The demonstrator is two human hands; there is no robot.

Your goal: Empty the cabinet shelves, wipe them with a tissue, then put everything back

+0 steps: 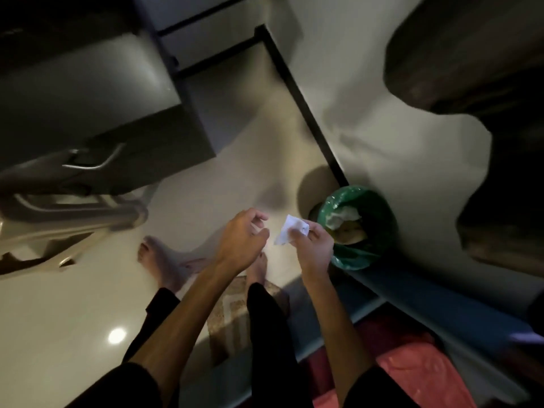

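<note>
My right hand (315,245) pinches a crumpled white tissue (290,231) over the floor, just left of a small bin lined with a green bag (371,231). The bin holds crumpled paper and some yellowish waste. My left hand (244,237) hovers a short way left of the tissue, fingers loosely curled and holding nothing. A grey cabinet (88,92) with a metal handle (94,163) stands at the upper left; its shelves are hidden from here.
My bare feet (164,260) stand on a pale tiled floor beside a patterned mat (229,313). A dark baseboard (303,104) runs along the white wall. Red and pink cloth (412,363) lies at the lower right. The scene is dim and blurred.
</note>
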